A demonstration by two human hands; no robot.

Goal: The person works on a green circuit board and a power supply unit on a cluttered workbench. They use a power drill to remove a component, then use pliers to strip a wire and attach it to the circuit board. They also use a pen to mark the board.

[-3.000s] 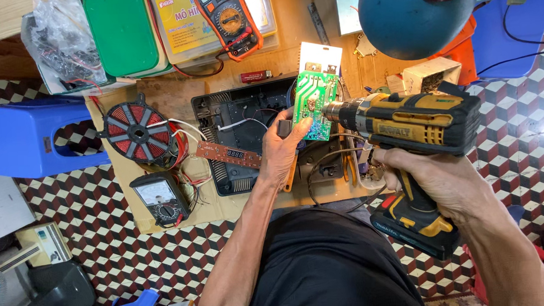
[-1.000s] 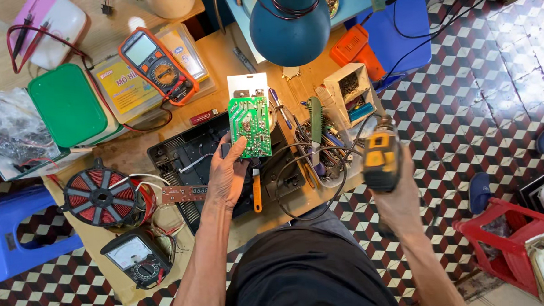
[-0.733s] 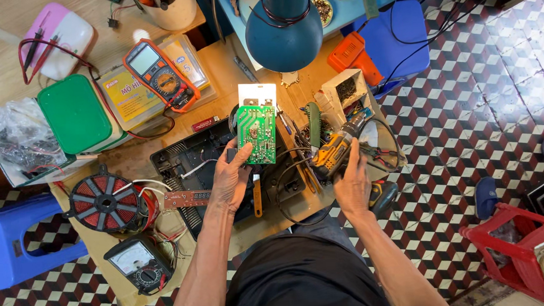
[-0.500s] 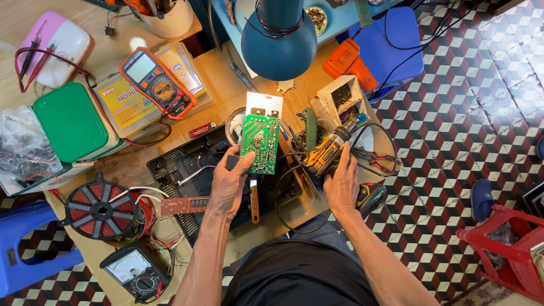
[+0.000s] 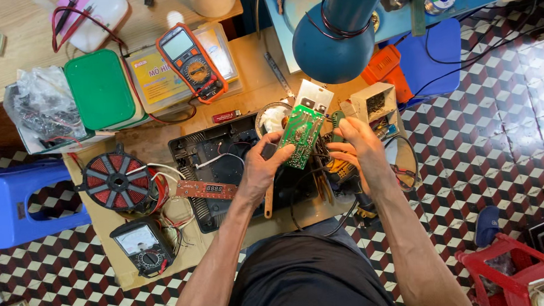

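Forearms of the seated person reach up from the bottom edge toward a low wooden table [image 5: 244, 87] set on a chequered tile floor [image 5: 503, 130]. Left hand [image 5: 261, 165] is closed about the lower left edge of a green circuit board [image 5: 302, 135], thumb on its face and fingers curled behind, holding it tilted above an open black appliance housing [image 5: 223, 164]. Right hand [image 5: 354, 146] meets the board's right edge with fingers [image 5: 344, 126] narrowly parted and bent, touching or pinching it lightly; how firm the contact is cannot be told. As a judgement, the board appears already lifted free of the housing, while several wires still run beneath it, so separation or inspection looks only partly complete and the housing remains open. A yellow and black power drill [image 5: 349, 174] lies below the right wrist, untouched, beside a wooden-handled tool [image 5: 269, 202]. Left of the housing lie a narrow red display board [image 5: 207, 189], a red-wound induction coil [image 5: 115, 181] and an analogue meter [image 5: 143, 245]. Farther off stand a green lidded box [image 5: 100, 88], a bag of small parts [image 5: 42, 108] and an orange digital multimeter [image 5: 191, 61] resting on a yellow booklet. A blue desk lamp [image 5: 339, 37] hangs over the far edge, and a blue plastic stool [image 5: 17, 204] stands at the left.
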